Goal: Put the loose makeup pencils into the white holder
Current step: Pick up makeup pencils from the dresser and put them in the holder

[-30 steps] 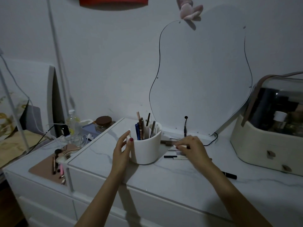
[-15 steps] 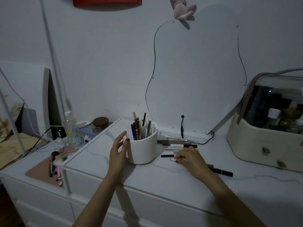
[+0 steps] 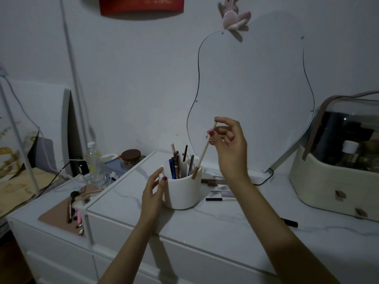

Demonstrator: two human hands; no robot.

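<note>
Pencil (image 3: 204, 150), cream, thin, stiff and probably very light, pinched near its top by right hand (image 3: 229, 140), lower tip at white holder (image 3: 181, 191) rim's right side. Left hand (image 3: 153, 189) cups holder's left wall (steadying). Loose pencils (image 3: 218, 190) lie right of holder. Red sign (image 3: 141, 5) writing unreadable.

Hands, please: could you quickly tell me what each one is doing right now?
Left hand: open, fingers resting against the white holder.
Right hand: pinching a cream pencil, its lower end at the holder's rim.
</note>
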